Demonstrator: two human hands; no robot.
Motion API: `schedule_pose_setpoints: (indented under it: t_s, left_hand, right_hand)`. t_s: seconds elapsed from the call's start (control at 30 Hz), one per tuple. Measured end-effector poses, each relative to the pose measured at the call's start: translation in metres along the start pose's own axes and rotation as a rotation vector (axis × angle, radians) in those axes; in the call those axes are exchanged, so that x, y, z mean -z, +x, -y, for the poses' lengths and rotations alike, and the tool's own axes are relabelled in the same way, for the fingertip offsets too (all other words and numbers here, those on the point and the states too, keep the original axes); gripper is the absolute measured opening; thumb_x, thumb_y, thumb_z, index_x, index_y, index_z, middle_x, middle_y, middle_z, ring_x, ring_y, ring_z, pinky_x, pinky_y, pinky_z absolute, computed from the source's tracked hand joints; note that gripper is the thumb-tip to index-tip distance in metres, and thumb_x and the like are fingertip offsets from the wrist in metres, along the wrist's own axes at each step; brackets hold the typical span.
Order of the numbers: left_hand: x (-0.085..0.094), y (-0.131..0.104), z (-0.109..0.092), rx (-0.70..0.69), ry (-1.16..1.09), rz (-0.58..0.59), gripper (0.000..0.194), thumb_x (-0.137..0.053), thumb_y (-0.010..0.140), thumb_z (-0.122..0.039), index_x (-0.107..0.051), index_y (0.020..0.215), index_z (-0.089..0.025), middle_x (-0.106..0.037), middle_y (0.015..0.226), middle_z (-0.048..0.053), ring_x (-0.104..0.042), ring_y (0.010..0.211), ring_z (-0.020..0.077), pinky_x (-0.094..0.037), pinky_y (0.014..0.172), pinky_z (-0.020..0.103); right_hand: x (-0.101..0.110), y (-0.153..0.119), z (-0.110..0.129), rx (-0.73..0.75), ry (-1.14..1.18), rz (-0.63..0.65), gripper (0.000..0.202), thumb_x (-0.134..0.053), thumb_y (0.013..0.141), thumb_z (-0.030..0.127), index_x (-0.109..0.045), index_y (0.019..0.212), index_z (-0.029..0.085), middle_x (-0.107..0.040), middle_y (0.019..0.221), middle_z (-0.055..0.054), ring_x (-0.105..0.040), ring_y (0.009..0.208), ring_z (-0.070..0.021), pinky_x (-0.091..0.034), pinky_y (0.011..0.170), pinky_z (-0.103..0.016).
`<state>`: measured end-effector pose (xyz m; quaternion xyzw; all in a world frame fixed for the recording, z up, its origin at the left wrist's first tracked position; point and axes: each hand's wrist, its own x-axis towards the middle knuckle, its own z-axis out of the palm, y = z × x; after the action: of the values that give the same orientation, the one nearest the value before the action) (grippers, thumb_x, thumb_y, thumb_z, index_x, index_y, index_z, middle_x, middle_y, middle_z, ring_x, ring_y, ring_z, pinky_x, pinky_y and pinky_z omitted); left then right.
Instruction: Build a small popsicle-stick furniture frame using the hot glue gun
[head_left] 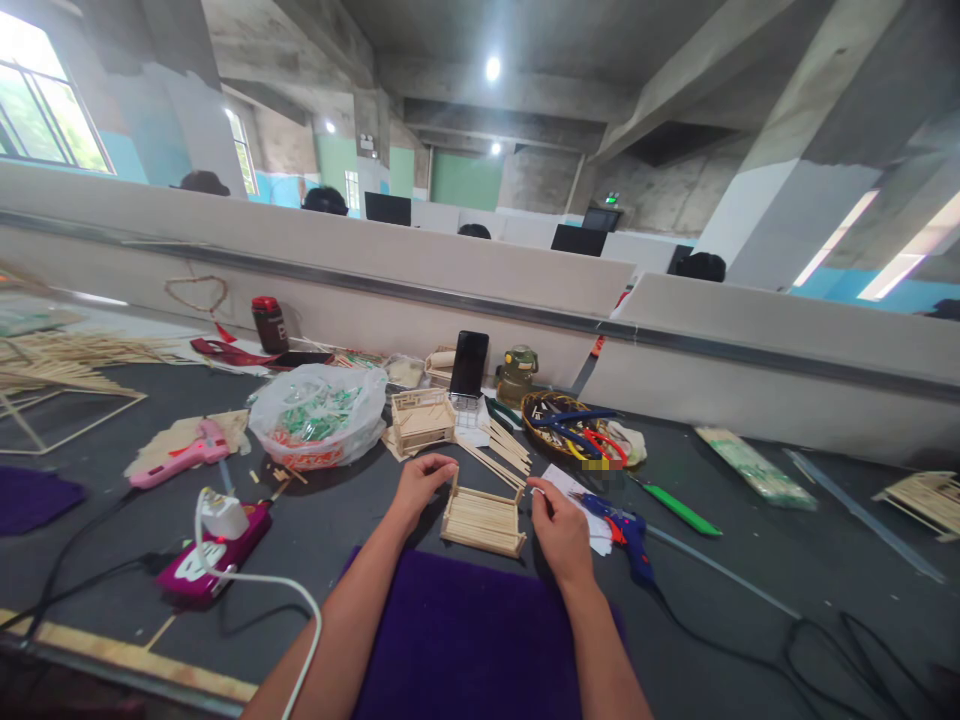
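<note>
A small frame of thin wooden sticks (482,522), with a slatted floor and low rails, sits on the dark table in front of me. My left hand (424,490) is closed in a pinch at the top of its left corner post. On the other side, my right hand (559,525) has its fingers curled together close to the right corner post; what they hold, if anything, is too small to make out. Just beyond the frame lie loose wooden sticks (504,455) and a similar stick box (422,420). A blue hot glue gun (630,535) rests right of my right hand.
A purple cloth (472,640) lies nearest me. Leftward are a plastic bag (319,415), a pink glue gun (187,455) and a magenta power strip (217,555) with a white cable. A phone (469,364), bottle (517,375) and basket with pliers (566,425) stand behind.
</note>
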<state>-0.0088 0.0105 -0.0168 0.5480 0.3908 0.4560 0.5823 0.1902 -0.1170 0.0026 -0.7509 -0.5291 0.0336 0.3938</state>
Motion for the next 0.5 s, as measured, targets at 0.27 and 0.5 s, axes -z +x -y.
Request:
schedule_pose_setpoints:
  t_s: [0.27, 0.5]
  left_hand:
    - [0.0002, 0.0004, 0.0011, 0.012, -0.003, 0.002, 0.034, -0.076, 0.059, -0.042, -0.073, 0.076, -0.013, -0.063, 0.063, 0.001, -0.045, 0.054, 0.0086, -0.032, 0.052, 0.021]
    - [0.0001, 0.0002, 0.0014, 0.017, -0.005, -0.01, 0.035, -0.076, 0.059, -0.042, -0.073, 0.077, -0.012, -0.062, 0.063, 0.002, -0.043, 0.054, 0.0084, -0.031, 0.052, 0.021]
  right_hand:
    - [-0.0006, 0.0001, -0.0011, -0.004, 0.024, 0.016, 0.034, -0.038, 0.087, 0.034, -0.067, 0.102, 0.025, -0.072, 0.095, -0.003, -0.066, 0.085, -0.0208, -0.046, 0.077, -0.03]
    - [-0.0001, 0.0006, -0.0005, -0.012, 0.107, -0.015, 0.033, -0.042, 0.086, 0.039, -0.068, 0.101, 0.023, -0.071, 0.086, -0.004, -0.064, 0.074, -0.0199, -0.046, 0.071, -0.029]
